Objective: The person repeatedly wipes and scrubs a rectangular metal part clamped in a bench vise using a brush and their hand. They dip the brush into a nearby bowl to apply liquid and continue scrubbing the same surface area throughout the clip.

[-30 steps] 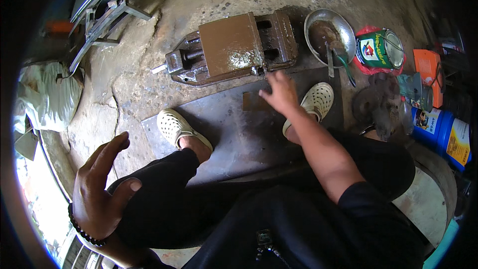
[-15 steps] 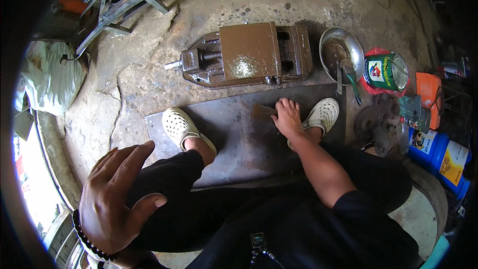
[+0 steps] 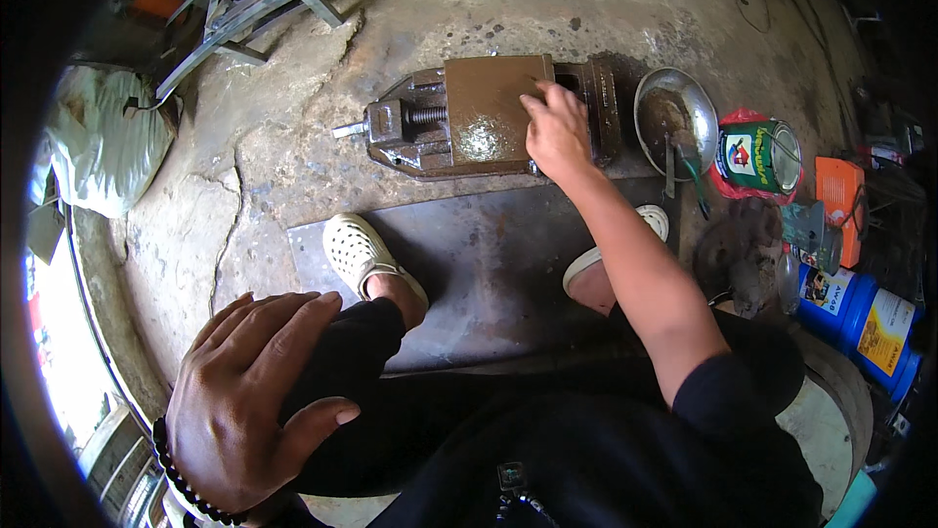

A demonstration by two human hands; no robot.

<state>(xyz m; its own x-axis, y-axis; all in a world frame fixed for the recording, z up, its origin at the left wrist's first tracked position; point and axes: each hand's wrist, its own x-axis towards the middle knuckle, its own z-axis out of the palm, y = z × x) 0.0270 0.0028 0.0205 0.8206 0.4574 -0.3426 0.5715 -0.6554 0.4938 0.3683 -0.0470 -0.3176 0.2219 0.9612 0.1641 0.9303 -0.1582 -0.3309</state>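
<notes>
A brown-coated machine vise (image 3: 496, 113) lies on the floor in front of me, wet and shiny on its broad flat top. My right hand (image 3: 562, 132) is over the right part of that top, its fingers bent down to the surface. Whatever sits beneath the fingertips is hidden or blends with the brown. My left hand (image 3: 254, 396), with a black beaded bracelet at the wrist, is over my left leg, empty, fingers stretched and thumb apart.
Right of the vise stand a metal bowl (image 3: 705, 113) with a green-handled tool (image 3: 696, 181), a green paint can (image 3: 762, 157) and a blue bucket (image 3: 850, 323). A metal sheet (image 3: 489, 284) lies under my feet. A metal frame (image 3: 259, 5) stands far left, a white sack (image 3: 107, 142) nearer.
My right hand has moved up from the metal sheet to the vise top. The small brown rectangular piece beside it no longer shows on the sheet. My left hand has shifted slightly right.
</notes>
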